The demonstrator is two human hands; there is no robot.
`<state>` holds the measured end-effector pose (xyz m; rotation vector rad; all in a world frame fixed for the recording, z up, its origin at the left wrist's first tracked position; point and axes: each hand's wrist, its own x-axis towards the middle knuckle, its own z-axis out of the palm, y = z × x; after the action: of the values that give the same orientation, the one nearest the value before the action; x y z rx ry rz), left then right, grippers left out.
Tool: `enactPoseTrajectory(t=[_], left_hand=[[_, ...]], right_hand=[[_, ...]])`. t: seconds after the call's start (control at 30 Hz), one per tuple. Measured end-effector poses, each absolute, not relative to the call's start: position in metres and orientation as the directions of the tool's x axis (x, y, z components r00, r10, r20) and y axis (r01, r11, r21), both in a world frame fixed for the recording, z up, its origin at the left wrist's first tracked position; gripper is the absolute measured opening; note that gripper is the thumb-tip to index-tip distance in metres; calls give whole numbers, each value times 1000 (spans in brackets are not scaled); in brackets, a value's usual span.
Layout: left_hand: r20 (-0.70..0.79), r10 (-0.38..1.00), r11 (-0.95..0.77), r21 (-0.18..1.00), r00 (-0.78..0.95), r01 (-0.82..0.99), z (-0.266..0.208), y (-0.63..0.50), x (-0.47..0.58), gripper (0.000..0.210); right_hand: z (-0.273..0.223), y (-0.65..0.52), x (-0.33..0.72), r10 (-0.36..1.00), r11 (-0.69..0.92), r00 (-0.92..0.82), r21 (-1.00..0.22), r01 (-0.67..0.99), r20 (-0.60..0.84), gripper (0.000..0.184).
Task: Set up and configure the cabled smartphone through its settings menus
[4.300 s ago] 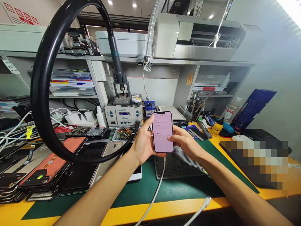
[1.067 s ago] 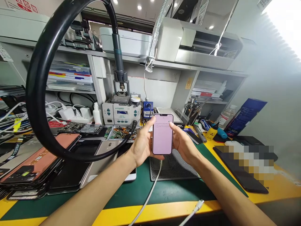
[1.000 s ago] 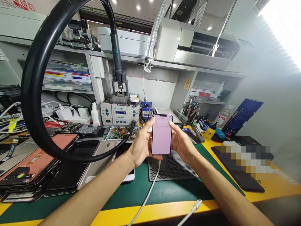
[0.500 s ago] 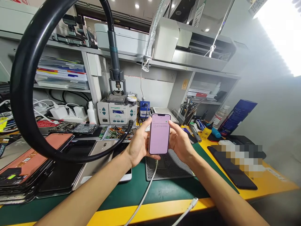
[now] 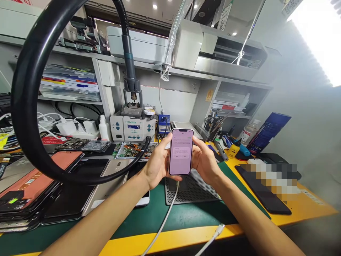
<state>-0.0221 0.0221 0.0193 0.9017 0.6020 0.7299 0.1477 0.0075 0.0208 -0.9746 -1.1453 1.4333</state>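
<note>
Between my hands a smartphone [image 5: 180,167] stands upright, its lit pinkish screen facing me with a pop-up box in the middle. My left hand [image 5: 157,163] is closed round its left side, thumb along the edge and a finger under the bottom. My right hand [image 5: 205,158] grips the right side, thumb near the upper right edge; its other fingers are partly hidden behind the phone. A white cable [image 5: 170,208] runs down from just below the phone; whether it is plugged in is hidden. Underneath lies a grey perforated pad [image 5: 198,190] on the green mat [image 5: 138,220].
A thick black hose [image 5: 23,89] loops across the left, in front of stacked phones [image 5: 98,185]. Behind stand a white soldering station [image 5: 133,128] and a tray of small parts [image 5: 133,151]. At right are a yellow bottle [image 5: 233,150] and a dark phone [image 5: 262,192]. A loose cable plug [image 5: 220,229] hangs near the front edge.
A pop-up box has appeared on the phone screen, and the rest of the screen has dimmed. My right thumb has shifted slightly off the screen toward the edge. The left hand keeps its place.
</note>
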Motion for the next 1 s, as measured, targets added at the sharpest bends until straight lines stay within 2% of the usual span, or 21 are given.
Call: enactPoseTrajectory(t=[0.2, 0.53, 0.6, 0.77, 1.0], left_hand=[[-151, 771, 409, 862, 619, -300, 19, 22, -21, 79], [-149, 767, 417, 855, 625, -307, 20, 22, -22, 77], [-147, 766, 416, 855, 626, -309, 20, 22, -22, 73], [-137, 795, 370, 882, 591, -293, 16, 24, -22, 45], [-68, 807, 267, 928, 587, -261, 11, 26, -21, 38]], right_hand=[[22, 6, 144, 988, -10, -150, -984, -180, 18, 48], [20, 8, 145, 993, -21, -117, -985, -170, -1, 49], [20, 8, 145, 991, -19, -135, -982, -186, 7, 51], [20, 7, 147, 984, -17, -176, -977, -212, 21, 52], [20, 9, 148, 982, -7, -186, -975, -221, 35, 51]])
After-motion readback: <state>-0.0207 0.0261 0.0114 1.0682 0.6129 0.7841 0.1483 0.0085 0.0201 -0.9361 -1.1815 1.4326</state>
